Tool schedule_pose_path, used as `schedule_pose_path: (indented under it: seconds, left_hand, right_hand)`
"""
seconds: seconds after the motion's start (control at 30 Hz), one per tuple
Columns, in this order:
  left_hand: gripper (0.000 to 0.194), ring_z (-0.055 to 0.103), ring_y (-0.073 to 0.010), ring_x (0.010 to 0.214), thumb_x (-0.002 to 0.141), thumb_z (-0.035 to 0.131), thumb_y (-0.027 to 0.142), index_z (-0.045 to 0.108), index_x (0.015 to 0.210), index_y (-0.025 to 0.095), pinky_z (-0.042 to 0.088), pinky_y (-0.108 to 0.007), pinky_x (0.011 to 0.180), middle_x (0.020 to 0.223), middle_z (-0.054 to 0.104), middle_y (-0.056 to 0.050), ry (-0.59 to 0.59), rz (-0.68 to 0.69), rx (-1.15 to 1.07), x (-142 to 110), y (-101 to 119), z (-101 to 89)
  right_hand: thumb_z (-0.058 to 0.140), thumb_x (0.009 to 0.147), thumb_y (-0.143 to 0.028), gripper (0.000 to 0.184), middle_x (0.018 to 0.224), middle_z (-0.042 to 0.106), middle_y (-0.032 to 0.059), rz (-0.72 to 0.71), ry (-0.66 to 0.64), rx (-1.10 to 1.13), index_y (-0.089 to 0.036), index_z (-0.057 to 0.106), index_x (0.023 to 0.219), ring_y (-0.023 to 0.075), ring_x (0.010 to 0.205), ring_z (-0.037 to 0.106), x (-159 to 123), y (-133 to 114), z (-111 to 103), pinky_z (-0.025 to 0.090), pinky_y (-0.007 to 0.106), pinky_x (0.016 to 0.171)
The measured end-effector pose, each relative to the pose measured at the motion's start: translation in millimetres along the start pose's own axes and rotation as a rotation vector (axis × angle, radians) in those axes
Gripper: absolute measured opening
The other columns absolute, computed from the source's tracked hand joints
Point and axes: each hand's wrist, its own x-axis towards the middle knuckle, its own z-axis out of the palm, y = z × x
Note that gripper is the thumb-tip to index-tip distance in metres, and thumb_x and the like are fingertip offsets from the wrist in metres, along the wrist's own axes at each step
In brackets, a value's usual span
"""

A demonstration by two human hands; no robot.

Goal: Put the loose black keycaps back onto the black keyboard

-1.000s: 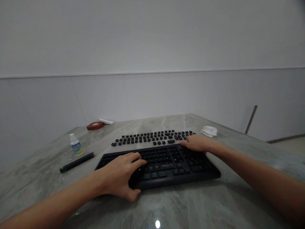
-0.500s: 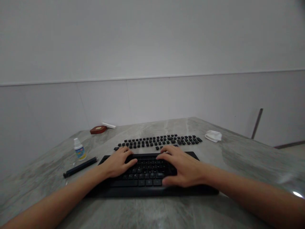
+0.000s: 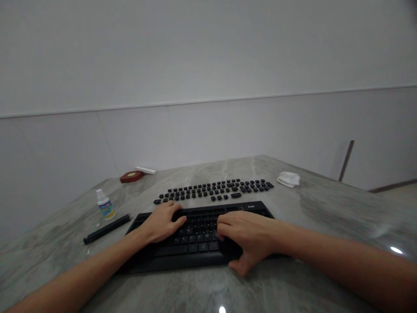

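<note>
A black keyboard (image 3: 198, 248) lies on the grey marbled table, and part of its key field shows bare sockets where keycaps are off. Resting over its left upper part is my left hand (image 3: 163, 221), open, with fingertips by the back edge and thumb stretched over the keys. My right hand (image 3: 249, 234) lies across the right part, its fingers bent down onto the key area and its thumb apart, near the front edge. I see nothing held in it. Loose black keycaps (image 3: 205, 191) are set out in rows behind the keyboard.
To the left stand a small white spray bottle (image 3: 106, 205) with a blue label and, before it, a dark stick-like tool (image 3: 107, 228). A brown case (image 3: 131, 176) and a white strip (image 3: 146, 170) lie far left. A white cloth (image 3: 288, 179) sits at right.
My right hand has shifted down towards the front edge, and its fingers have curled more. My left hand stays in place on the keyboard. The view has tilted slightly.
</note>
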Motion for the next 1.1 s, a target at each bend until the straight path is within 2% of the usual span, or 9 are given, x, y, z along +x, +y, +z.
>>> schedule_pose_path:
  seconds: [0.13, 0.2, 0.27, 0.33, 0.47, 0.63, 0.8, 0.93, 1.1]
  left_hand:
    - [0.037, 0.062, -0.0270, 0.089, 0.091, 0.047, 0.046, 0.065, 0.101, 0.016, 0.048, -0.041, 0.083, 0.095, 0.063, -0.011, 0.021, -0.007, 0.040, 0.7, 3.5, 1.3]
    - [0.036, 0.062, -0.0243, 0.081, 0.094, 0.045, 0.044, 0.066, 0.093, 0.015, 0.050, -0.038, 0.076, 0.088, 0.063, -0.010, 0.090, 0.102, 0.109, 10.2, 1.6, -0.7]
    - [0.033, 0.060, -0.0229, 0.076, 0.095, 0.043, 0.038, 0.065, 0.090, 0.013, 0.049, -0.036, 0.071, 0.084, 0.062, -0.010, 0.247, 0.293, 0.247, 27.5, -1.2, -3.8]
    - [0.028, 0.058, -0.0235, 0.080, 0.095, 0.044, 0.031, 0.063, 0.086, 0.013, 0.048, -0.037, 0.074, 0.083, 0.060, -0.011, 0.296, 0.387, 0.300, 49.3, -2.8, -6.5]
    - [0.026, 0.055, -0.0212, 0.078, 0.097, 0.041, 0.024, 0.062, 0.082, 0.016, 0.048, -0.035, 0.073, 0.077, 0.057, -0.009, 0.359, 0.528, 0.365, 80.7, -1.0, -4.3]
    - [0.027, 0.054, -0.0201, 0.077, 0.100, 0.038, 0.024, 0.063, 0.092, 0.016, 0.048, -0.035, 0.070, 0.081, 0.060, -0.008, 0.410, 0.607, 0.376, 73.5, -9.5, 2.9]
    - [0.024, 0.054, -0.0188, 0.077, 0.099, 0.041, 0.025, 0.064, 0.095, 0.017, 0.049, -0.033, 0.070, 0.083, 0.061, -0.008, 0.444, 0.654, 0.348, 63.3, -21.9, -0.1]
    - [0.025, 0.056, -0.0203, 0.080, 0.099, 0.042, 0.027, 0.063, 0.103, 0.016, 0.050, -0.034, 0.070, 0.088, 0.062, -0.009, 0.384, 0.711, 0.399, 64.6, -19.0, -1.0]
    - [0.029, 0.059, -0.0209, 0.084, 0.099, 0.039, 0.030, 0.062, 0.109, 0.015, 0.051, -0.033, 0.072, 0.095, 0.061, -0.010, 0.321, 0.709, 0.442, 62.9, -14.4, -1.8]
  right_hand:
    - [0.078, 0.063, -0.043, 0.043, 0.086, 0.063, 0.0044, -0.028, -0.015, 0.068, -0.016, 0.065, 0.095, 0.0176, 0.070, 0.056, -2.9, 9.1, -7.3, 0.044, 0.027, 0.063]
    - [0.075, 0.071, -0.044, 0.035, 0.082, 0.065, 0.0021, -0.010, 0.022, 0.161, -0.018, 0.067, 0.093, 0.0158, 0.071, 0.058, 3.8, 24.4, -8.0, 0.045, 0.026, 0.067]
    - [0.064, 0.085, -0.033, 0.017, 0.078, 0.066, 0.0019, 0.116, 0.147, 0.188, -0.017, 0.070, 0.088, 0.0134, 0.069, 0.059, 16.7, 44.2, -4.2, 0.045, 0.025, 0.069]
    - [0.060, 0.086, -0.016, 0.012, 0.085, 0.068, 0.0050, 0.226, 0.300, 0.114, -0.015, 0.071, 0.088, 0.0147, 0.078, 0.061, 32.2, 63.2, 4.1, 0.045, 0.026, 0.077]
    - [0.061, 0.081, -0.010, 0.013, 0.086, 0.068, 0.0082, 0.334, 0.397, -0.060, -0.014, 0.073, 0.087, 0.0197, 0.087, 0.061, 52.7, 84.7, 24.7, 0.046, 0.030, 0.082]
    - [0.060, 0.084, -0.016, 0.017, 0.093, 0.069, 0.0100, 0.418, 0.346, -0.109, -0.014, 0.074, 0.093, 0.0235, 0.096, 0.059, 51.6, 90.6, 38.4, 0.044, 0.032, 0.089]
    - [0.062, 0.085, -0.020, 0.016, 0.094, 0.072, 0.0076, 0.449, 0.289, -0.054, -0.017, 0.077, 0.090, 0.0223, 0.094, 0.060, 54.3, 98.7, 44.8, 0.044, 0.032, 0.090]
    - [0.061, 0.084, -0.017, 0.016, 0.088, 0.074, 0.0052, 0.451, 0.257, -0.035, -0.018, 0.077, 0.081, 0.0196, 0.089, 0.062, 58.1, 101.2, 47.5, 0.043, 0.029, 0.091]
    - [0.061, 0.083, -0.016, 0.017, 0.091, 0.074, 0.0045, 0.512, 0.267, -0.014, -0.019, 0.078, 0.087, 0.0212, 0.093, 0.062, 58.1, 99.1, 45.6, 0.043, 0.029, 0.091]
